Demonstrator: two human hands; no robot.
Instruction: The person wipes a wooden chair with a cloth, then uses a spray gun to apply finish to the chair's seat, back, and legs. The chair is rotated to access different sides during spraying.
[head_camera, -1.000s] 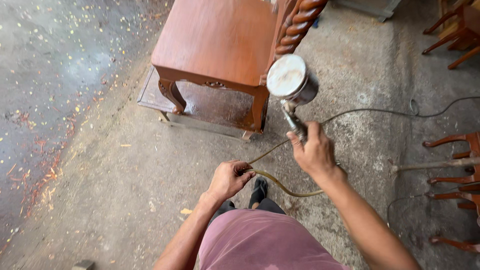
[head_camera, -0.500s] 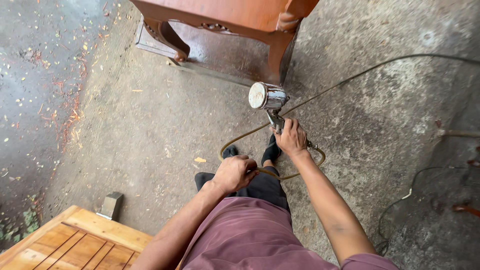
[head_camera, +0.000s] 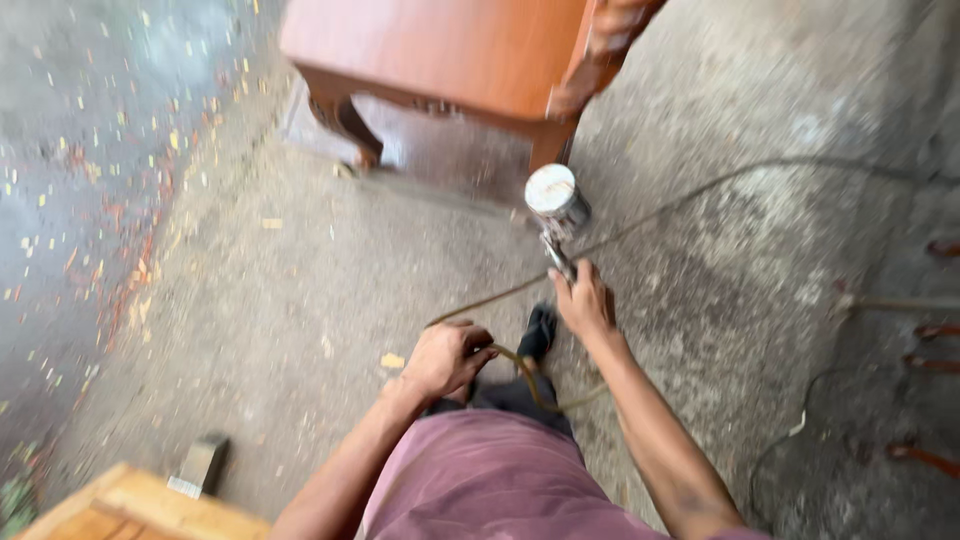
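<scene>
Right hand: my right hand (head_camera: 585, 300) grips the handle of a spray gun (head_camera: 555, 215), fingers wrapped around it, its round metal cup tilted up toward the camera.
Left hand: my left hand (head_camera: 445, 358) is curled around a yellowish hose (head_camera: 525, 375) that loops in front of my legs.
Hose run: the hose trails off to the left over the concrete floor (head_camera: 300, 300).
Ahead: a reddish-brown wooden chair (head_camera: 450, 50) stands just beyond the spray gun, on a flat board.
Lower left: a pale wooden surface (head_camera: 130, 510), with a small block (head_camera: 200, 465) beside it.
Sharpness: the frame is blurred.
</scene>
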